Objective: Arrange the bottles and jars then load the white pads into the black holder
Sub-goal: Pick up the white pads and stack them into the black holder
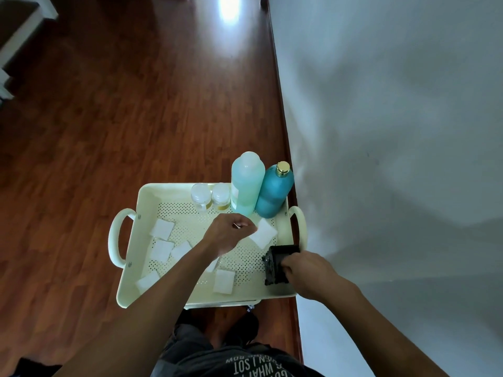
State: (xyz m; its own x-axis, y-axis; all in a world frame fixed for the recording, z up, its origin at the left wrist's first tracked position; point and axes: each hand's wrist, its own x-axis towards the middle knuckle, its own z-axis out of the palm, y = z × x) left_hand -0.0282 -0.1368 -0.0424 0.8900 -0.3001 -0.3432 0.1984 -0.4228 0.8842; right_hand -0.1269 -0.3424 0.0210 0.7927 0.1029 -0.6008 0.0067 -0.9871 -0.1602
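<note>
The two bottles [248,183] and two jars [211,195] stand in a neat row at the back of the tray [152,194], so that part looks done. White pads [162,229] lie all over the tray (none in the holder that I can see). The right hand [307,270] grips the black holder [277,261]. The left hand [228,234] pinches one pad [263,233].

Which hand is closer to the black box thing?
Right. The right hand is gripping the black plastic holder at the right edge of the cream perforated tray. The left hand hovers apart, over the tray's middle, pinching a square white pad.
</note>
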